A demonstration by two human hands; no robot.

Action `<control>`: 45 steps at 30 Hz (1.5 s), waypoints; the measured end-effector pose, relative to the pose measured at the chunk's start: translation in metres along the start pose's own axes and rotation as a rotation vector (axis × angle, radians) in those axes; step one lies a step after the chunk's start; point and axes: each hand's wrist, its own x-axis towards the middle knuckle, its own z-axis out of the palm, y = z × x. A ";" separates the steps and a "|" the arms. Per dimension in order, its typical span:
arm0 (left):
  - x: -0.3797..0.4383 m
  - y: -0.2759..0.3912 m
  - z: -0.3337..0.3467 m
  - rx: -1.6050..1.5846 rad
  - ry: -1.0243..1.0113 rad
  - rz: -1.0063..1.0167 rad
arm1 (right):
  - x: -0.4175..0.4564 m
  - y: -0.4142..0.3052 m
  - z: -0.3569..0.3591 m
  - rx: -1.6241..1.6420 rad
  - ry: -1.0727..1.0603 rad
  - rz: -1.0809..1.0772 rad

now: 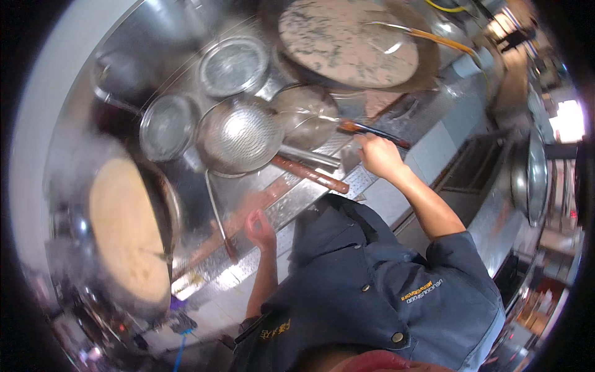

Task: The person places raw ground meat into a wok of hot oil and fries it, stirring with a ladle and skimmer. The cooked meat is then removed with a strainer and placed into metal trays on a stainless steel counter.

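My right hand [381, 156], its fingers curled, is at the dark handle [379, 134] of a wire-framed skimmer [304, 116]; whether it grips the handle cannot be told. My left hand [260, 230], slightly blurred, hovers over the counter's near edge with loosely bent fingers and nothing visible in it. Between the hands, a perforated metal ladle [241, 135] rests on the steel counter, a reddish-brown rod-like handle [311, 174] and a metal handle [311, 156] reaching towards me. A thin-handled utensil [216, 209] lies left of my left hand.
A large wok [427, 51] of pale liquid with dark flecks is at the top, a wire skimmer [395, 30] over it. A steaming wok of tan liquid [128, 232] stands left. Two round metal containers [234, 67] [168, 128] are behind the ladle. A steel basin [530, 176] is far right.
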 end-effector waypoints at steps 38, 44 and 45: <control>-0.110 0.483 0.468 0.392 -0.556 0.808 | 0.129 0.556 -0.268 0.486 -0.408 0.096; -0.117 0.508 0.508 0.529 -0.183 0.613 | 0.133 0.609 -0.177 1.326 -0.941 0.456; -0.118 0.512 0.511 0.578 -0.133 0.600 | 0.137 0.606 -0.186 1.432 -1.056 0.472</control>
